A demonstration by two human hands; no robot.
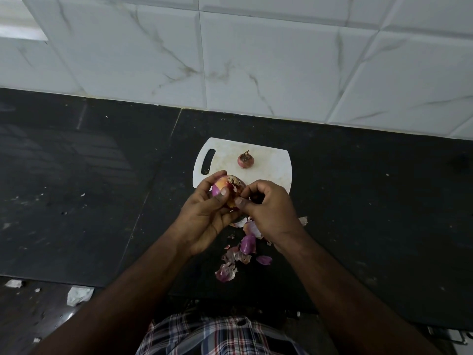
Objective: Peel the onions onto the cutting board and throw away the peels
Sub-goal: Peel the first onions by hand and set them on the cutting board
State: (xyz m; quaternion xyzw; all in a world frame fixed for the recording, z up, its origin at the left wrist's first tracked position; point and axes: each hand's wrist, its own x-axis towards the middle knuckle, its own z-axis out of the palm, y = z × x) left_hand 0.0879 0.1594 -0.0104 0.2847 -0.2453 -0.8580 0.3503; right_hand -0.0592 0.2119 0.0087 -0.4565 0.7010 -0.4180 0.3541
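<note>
Hands working a half-peeled onion over the near edge of the cutting board.

Left hand (204, 213) is cupping the glossy purple onion (225, 187); right hand (266, 208) is pinching its papery skin. A second, unpeeled onion (245, 160) is sitting mid-board on the white plastic cutting board (271, 170). Curled peels (243, 249) are lying toward the counter's (102, 188) front edge, dark speckled stone stretching open at both sides.

Two onions: one (226, 188) in the hands, one (245, 160) on the board (271, 162). One board. Some seven peels (247, 244) on the counter.
</note>
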